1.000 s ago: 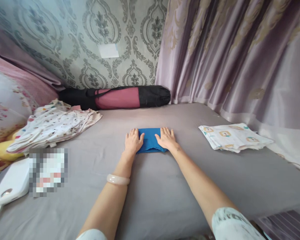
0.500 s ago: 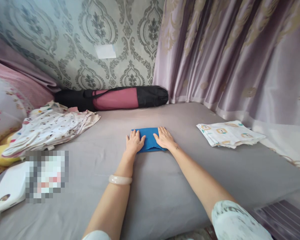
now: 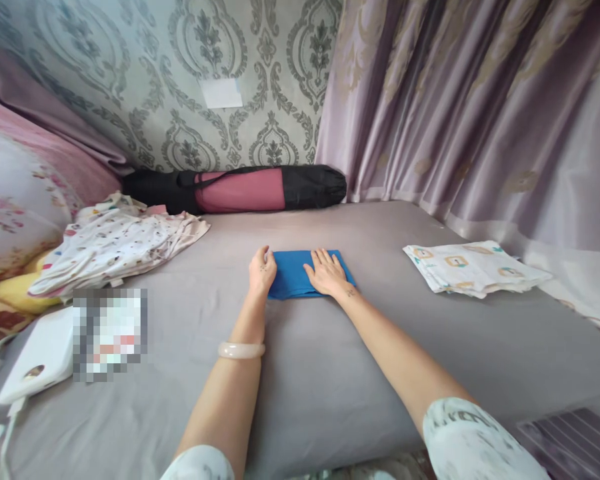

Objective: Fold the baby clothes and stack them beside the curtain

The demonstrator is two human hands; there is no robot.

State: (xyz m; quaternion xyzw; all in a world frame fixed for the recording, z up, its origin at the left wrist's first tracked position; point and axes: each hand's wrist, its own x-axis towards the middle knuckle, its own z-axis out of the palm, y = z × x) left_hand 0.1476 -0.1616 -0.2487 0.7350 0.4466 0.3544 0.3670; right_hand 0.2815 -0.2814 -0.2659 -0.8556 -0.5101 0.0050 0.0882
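A folded blue cloth (image 3: pixel 291 272) lies on the grey bed sheet (image 3: pixel 310 360) in the middle of the view. My right hand (image 3: pixel 327 273) rests flat on the cloth's middle, fingers stretched out. My left hand (image 3: pixel 261 269) is at the cloth's left edge, turned on its side with the fingers curled against that edge; I cannot make out whether they grip the fabric. A pale bangle (image 3: pixel 241 350) sits on my left wrist.
A heap of patterned white clothes (image 3: pixel 117 243) lies at the left by floral pillows (image 3: pixel 20 200). A folded printed cloth (image 3: pixel 473 267) lies at the right near the curtain (image 3: pixel 480 113). A pink and black rolled bag (image 3: pixel 240 188) lies against the wall. A white device (image 3: pixel 37 357) sits front left.
My left hand slid off the top of the blue cloth to its left edge and turned on its side. My right hand shifted toward the cloth's middle.
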